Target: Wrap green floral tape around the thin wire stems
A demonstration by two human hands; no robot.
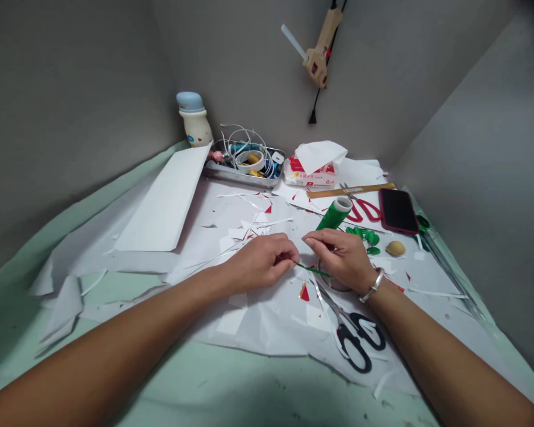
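My left hand (267,259) is closed in a pinch on one end of a thin green stem (311,270). The stem runs right and passes beneath my right hand (342,256). My right hand wears a silver bangle, and its thumb and fingertips are pressed together; what they hold, if anything, is too small to make out. Just behind it leans a green thread spool (335,214). Black-handled scissors (347,326) lie in front of my right hand, beside a white strip. Green leaf-like pieces (368,237) and a round tan piece (395,248) lie to its right.
A metal tray (235,174) of tape and wire stands at the back, beside a tissue pack (311,175) and a bottle (194,121). Red-handled scissors (362,209), a ruler (360,190) and a phone (399,212) lie back right. A glue gun (321,53) hangs on the wall. Paper scraps cover the table.
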